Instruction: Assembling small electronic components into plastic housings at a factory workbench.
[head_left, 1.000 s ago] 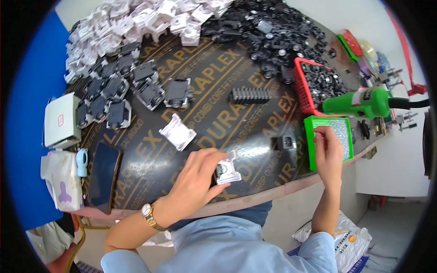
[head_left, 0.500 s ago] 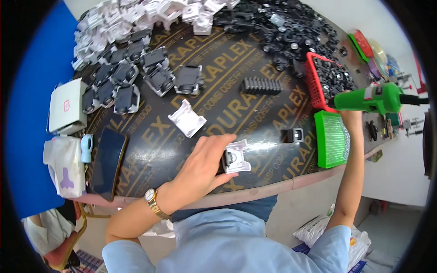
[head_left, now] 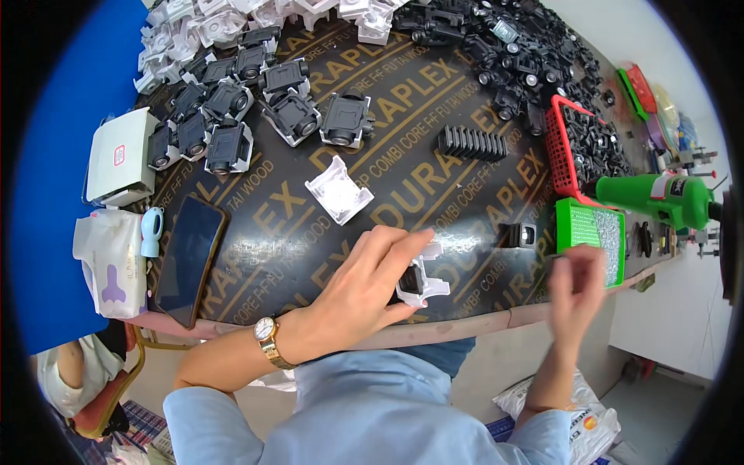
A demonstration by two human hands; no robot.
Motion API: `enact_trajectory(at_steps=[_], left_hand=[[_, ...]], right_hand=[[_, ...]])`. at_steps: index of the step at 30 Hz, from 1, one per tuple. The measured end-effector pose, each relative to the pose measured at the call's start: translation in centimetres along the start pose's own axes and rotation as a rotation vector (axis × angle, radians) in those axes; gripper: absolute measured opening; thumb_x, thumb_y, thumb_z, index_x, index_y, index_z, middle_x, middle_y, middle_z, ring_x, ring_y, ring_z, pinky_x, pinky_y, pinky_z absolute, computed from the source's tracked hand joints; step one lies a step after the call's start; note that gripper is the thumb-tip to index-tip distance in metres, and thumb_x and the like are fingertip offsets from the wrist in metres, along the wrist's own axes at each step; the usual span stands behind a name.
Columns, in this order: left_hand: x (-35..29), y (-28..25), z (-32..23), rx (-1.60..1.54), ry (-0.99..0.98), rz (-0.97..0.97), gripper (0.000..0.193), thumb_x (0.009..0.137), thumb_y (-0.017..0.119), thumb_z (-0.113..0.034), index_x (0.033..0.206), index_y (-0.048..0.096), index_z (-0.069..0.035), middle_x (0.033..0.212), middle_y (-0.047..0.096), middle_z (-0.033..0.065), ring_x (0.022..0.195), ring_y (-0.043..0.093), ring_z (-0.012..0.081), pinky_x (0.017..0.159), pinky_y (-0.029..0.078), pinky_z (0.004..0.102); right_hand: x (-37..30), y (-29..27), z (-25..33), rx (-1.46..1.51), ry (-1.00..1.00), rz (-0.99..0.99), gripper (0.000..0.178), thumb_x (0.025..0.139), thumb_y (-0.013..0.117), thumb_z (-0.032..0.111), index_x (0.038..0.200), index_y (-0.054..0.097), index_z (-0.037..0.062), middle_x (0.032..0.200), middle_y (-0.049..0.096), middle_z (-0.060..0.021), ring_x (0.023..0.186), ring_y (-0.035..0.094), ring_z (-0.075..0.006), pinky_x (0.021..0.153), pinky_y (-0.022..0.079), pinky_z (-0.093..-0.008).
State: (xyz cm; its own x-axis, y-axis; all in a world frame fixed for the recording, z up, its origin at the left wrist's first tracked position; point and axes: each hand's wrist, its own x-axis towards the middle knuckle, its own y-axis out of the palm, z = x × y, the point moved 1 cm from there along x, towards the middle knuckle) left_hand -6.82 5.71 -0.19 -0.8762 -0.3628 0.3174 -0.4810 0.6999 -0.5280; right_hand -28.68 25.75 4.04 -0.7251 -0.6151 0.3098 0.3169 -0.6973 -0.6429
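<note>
My left hand [head_left: 370, 273] is closed around a white plastic bracket [head_left: 434, 283] with a black part set in it, close to the table's front edge. Fingers and thumb cover its left side. My right hand [head_left: 577, 291] is beside the green tray [head_left: 564, 232], smeared by motion; whether its fingers hold anything is unclear. Behind it a green power screwdriver [head_left: 651, 195] lies across the tray and basket area, apart from the hand. Left of the tray stands a small black square part [head_left: 521, 235]. A second white bracket [head_left: 339, 192] lies beyond my left hand.
A red basket [head_left: 564, 151] of black parts stands at right. Black-and-white assemblies [head_left: 230, 146], piled white brackets [head_left: 221, 27] and piled black parts [head_left: 535, 46] fill the far side. Stacked black pieces [head_left: 473, 143] lie mid-table. A phone [head_left: 190, 260] and white box [head_left: 120, 159] are at left.
My right hand has left the green screwdriver and come down toward me, beside the green tray. The bracket in my left hand has tilted. The whole view has shifted slightly.
</note>
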Motion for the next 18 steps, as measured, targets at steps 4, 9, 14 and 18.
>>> enact_trajectory(at_steps=[4, 9, 14, 18], left_hand=[[-0.3, 0.1, 0.7, -0.016, -0.021, -0.002, 0.072, 0.065, 0.089, -0.008, 0.126, 0.052, -0.002, 0.113, 0.056, 0.0153, 0.105, 0.057, 0.0341, 0.088, 0.050, 0.0404], [-0.3, 0.4, 0.6, -0.033, -0.040, 0.015, 0.068, 0.063, 0.088, -0.008, 0.119, 0.051, 0.001, 0.109, 0.053, 0.0161, 0.099, 0.054, 0.0358, 0.086, 0.048, 0.0420], [-0.5, 0.0, 0.4, 0.048, -0.030, 0.036, 0.066, 0.061, 0.087, -0.008, 0.115, 0.051, 0.003, 0.105, 0.051, 0.0168, 0.094, 0.052, 0.0355, 0.084, 0.046, 0.0423], [-0.6, 0.2, 0.5, 0.096, -0.035, 0.025, 0.066, 0.059, 0.087, -0.012, 0.113, 0.052, 0.003, 0.102, 0.052, 0.0162, 0.092, 0.052, 0.0343, 0.081, 0.046, 0.0407]], right_hand=[[-1.4, 7.7, 4.1, 0.195, -0.180, 0.252, 0.014, 0.083, 0.070, -0.002, 0.093, 0.059, -0.0020, 0.076, 0.060, -0.0083, 0.059, 0.060, -0.0135, 0.053, 0.048, -0.0248], [-1.3, 10.4, 3.7, 0.235, -0.118, 0.282, 0.015, 0.083, 0.070, -0.001, 0.090, 0.057, -0.0017, 0.074, 0.060, -0.0093, 0.056, 0.062, -0.0154, 0.050, 0.050, -0.0263], [-1.5, 10.5, 4.2, 0.161, -0.170, 0.289, 0.016, 0.083, 0.071, -0.001, 0.089, 0.056, -0.0021, 0.073, 0.060, -0.0093, 0.056, 0.063, -0.0163, 0.049, 0.050, -0.0269], [-1.8, 10.7, 4.4, 0.163, -0.182, 0.284, 0.015, 0.084, 0.071, -0.001, 0.089, 0.057, -0.0022, 0.072, 0.059, -0.0090, 0.056, 0.064, -0.0166, 0.050, 0.051, -0.0279]])
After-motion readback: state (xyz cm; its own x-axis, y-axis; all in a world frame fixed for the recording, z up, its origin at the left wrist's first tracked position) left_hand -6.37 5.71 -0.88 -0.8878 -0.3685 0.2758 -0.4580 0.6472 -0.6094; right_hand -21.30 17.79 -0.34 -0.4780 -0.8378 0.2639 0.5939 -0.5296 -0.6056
